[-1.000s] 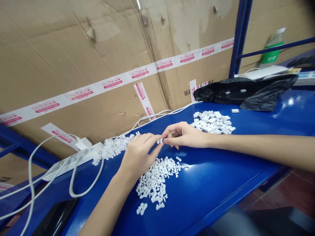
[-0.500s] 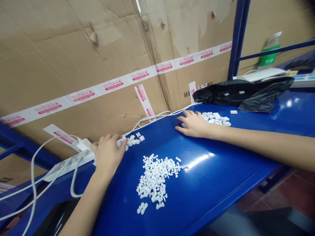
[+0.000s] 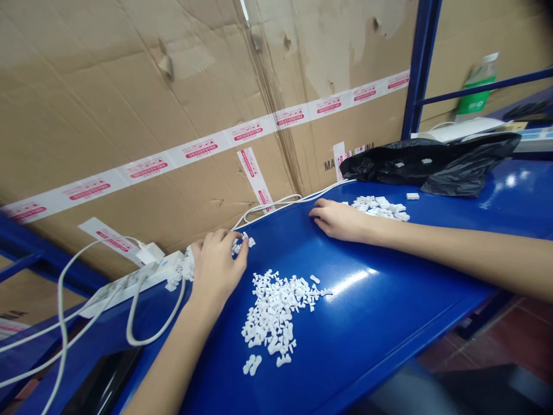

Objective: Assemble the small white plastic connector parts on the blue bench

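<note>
Arching over a strip of small white parts (image 3: 185, 270), the left hand (image 3: 218, 259) sits beyond and left of the central heap (image 3: 272, 314) of white pieces, its fingers curved and the thumb held apart from the index finger. The right hand (image 3: 334, 220), beyond and right of the central heap, has its fingers loosely bent beside the pile of white blocks (image 3: 380, 207). Whether either hand pinches anything, I cannot tell.

The likeliest trouble is mixing: these parts are all white and small, so a piece dropped over the central heap would be hard to pick out again. The left forearm passes close to that heap's left side, and a careless sweep could scatter its outlying pieces over the blue table (image 3: 367, 328). Left of the heap, a looped white cable (image 3: 137, 343) lies near the forearm and could snag, dragging at the power strip (image 3: 108, 295).

The left hand covers the middle of the strip of parts, while the right hand and wrist hide part of the block pile. Left and nearer than the heap, a dark glossy object (image 3: 103, 383) is cut off by the bottom edge; I cannot make out what it is.
</note>
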`<action>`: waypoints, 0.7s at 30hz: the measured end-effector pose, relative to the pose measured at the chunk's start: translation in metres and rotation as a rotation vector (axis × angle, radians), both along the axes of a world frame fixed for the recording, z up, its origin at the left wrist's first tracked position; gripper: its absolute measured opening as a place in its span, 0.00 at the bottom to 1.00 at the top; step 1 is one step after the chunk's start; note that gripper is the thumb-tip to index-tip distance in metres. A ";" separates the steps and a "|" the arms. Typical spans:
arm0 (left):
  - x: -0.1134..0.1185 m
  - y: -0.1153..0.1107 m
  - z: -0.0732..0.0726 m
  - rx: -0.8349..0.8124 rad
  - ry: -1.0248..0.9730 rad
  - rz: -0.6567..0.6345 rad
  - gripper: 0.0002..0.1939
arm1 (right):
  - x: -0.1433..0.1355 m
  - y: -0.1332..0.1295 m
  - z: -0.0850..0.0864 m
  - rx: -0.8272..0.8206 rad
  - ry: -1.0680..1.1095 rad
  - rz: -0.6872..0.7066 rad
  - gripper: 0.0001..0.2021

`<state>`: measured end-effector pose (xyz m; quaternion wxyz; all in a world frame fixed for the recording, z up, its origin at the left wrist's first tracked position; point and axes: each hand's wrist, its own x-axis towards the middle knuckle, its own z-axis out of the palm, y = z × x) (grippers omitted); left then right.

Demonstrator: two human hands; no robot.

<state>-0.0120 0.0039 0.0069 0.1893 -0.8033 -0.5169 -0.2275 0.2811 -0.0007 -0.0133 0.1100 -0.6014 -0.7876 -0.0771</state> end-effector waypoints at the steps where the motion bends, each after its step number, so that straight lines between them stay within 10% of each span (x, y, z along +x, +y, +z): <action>1: 0.004 -0.001 -0.001 -0.033 -0.053 -0.066 0.13 | -0.001 -0.001 0.000 0.025 -0.007 0.009 0.17; 9: 0.023 -0.010 -0.006 -0.283 -0.185 -0.378 0.14 | -0.006 -0.010 0.002 0.040 -0.109 -0.328 0.26; 21: 0.019 -0.007 -0.007 -0.322 -0.145 -0.394 0.15 | 0.000 -0.004 0.001 0.123 -0.099 -0.160 0.16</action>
